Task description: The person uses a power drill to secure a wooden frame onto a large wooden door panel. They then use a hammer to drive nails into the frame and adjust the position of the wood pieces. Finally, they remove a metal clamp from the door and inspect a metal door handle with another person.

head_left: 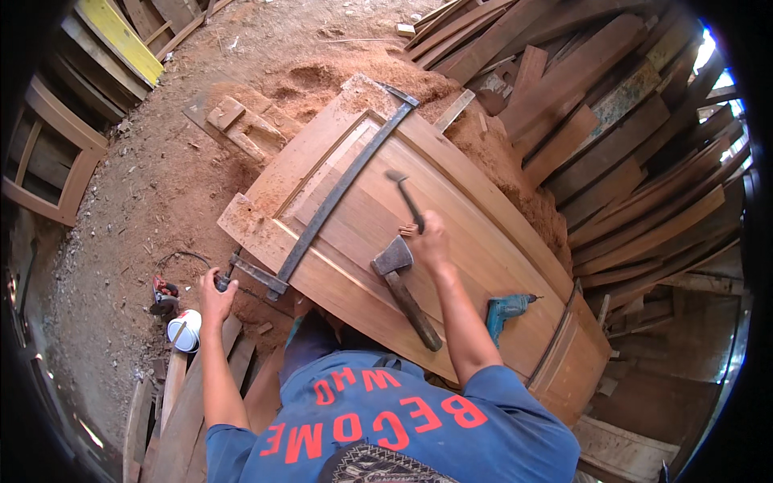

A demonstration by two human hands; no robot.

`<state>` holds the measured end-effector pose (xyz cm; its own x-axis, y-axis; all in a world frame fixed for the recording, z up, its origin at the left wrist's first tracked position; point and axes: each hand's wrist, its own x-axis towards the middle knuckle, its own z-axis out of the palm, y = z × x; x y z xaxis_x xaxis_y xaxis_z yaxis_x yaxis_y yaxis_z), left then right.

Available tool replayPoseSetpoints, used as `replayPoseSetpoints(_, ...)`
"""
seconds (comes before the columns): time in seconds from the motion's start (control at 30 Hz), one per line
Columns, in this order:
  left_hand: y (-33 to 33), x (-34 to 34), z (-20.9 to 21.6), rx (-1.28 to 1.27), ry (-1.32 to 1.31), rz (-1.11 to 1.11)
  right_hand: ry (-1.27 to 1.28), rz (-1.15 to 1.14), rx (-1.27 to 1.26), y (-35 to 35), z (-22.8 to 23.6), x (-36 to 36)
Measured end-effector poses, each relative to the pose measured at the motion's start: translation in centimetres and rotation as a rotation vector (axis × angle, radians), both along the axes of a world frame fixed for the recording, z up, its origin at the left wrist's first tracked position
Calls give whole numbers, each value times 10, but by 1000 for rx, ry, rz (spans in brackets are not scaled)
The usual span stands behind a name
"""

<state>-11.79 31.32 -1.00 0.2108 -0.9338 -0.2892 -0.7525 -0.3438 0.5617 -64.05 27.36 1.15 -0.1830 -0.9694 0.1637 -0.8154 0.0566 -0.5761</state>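
Left hand (214,301) pinches a small dark thing (221,283) off the door's (475,213) left corner. Blue shirt (483,435) bears red lettering. 1 axe (409,299) lies near the close edge; right hand (431,245) clenches 1 hammer (405,193) mid-door; 1 drill (506,309) lies rightward.

Soft daylight (glare (707,50) at upper right) fills the bowed, black-rimmed view

I see tan panelled wooden door (475,229), lying flat, clamped, sawdust-specked | dark thin-handled hammer (409,200), held aslant over it
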Motion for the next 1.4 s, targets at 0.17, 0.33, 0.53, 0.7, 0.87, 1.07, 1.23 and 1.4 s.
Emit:
replayPoseSetpoints(0.17, -13, -14, 36, -163, -79, 10, 46, -81, 97, 2, -41, -79)
replayPoseSetpoints(0.33, -37, -59, 72, -282, 5, -28, 75, -88, 178, -10, -10, -67)
replayPoseSetpoints(0.53, -50, -197, 119, -628, -19, -633, -853, 19, 491, -14, 52, 45)
replayPoseSetpoints(0.7, -62, -197, 104, -421, -107, -804, -1015, 84, 627, -15, 100, 129)
replayPoseSetpoints(0.87, -104, -125, 55, -329, 479, -29, -921, 54, 595, -32, 77, 133)
replayPoseSetpoints(1.07, -136, -67, -5, -353, 665, 253, -743, 66, 612, -42, 73, 122)
replayPoseSetpoints(1.23, -140, -75, -8, -296, 399, 163, -707, 92, 645, -39, 65, 122)
replayPoseSetpoints(1.4, -139, -75, -20, -383, 144, -2, -695, 113, 637, -41, 69, 134)
